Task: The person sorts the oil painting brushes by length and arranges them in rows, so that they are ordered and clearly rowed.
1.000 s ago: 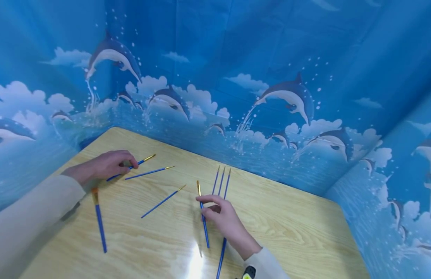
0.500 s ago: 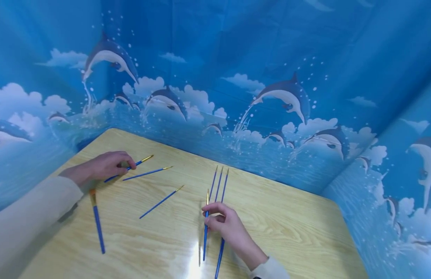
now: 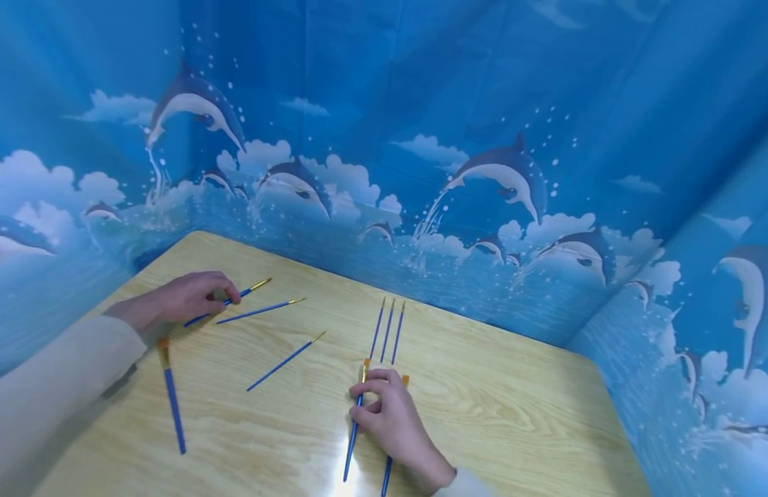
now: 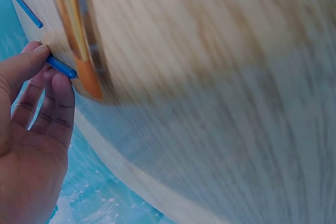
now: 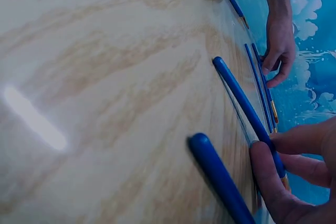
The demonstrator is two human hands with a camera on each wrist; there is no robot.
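My left hand (image 3: 194, 295) pinches a slim blue-handled paintbrush (image 3: 257, 285) at the table's far left; its gold ferrule points to the back right. In the left wrist view the rounded end of that brush's blue handle (image 4: 62, 66) pokes out between thumb and fingers. Thumb and fingers of my right hand (image 3: 392, 424) grip another blue paintbrush (image 3: 351, 445), its flat orange bristles pointing away from me. A second flat brush (image 3: 388, 476) lies partly hidden beneath the right hand, beside the held one. Just beyond these are three thin paintbrushes (image 3: 387, 331), side by side with tips pointing to the back.
On the wood-grain table (image 3: 514, 414), a thin brush (image 3: 259, 311) lies next to the left hand and another (image 3: 286, 361) slants across the middle. A wide flat brush (image 3: 173, 400) lies near the left forearm. A blue dolphin-print curtain (image 3: 359, 241) borders the table's back and sides.
My right hand has moved toward me with its paintbrush, turning the handle end leftward and bringing it alongside the flat brush. The left hand has kept its place and its grip.
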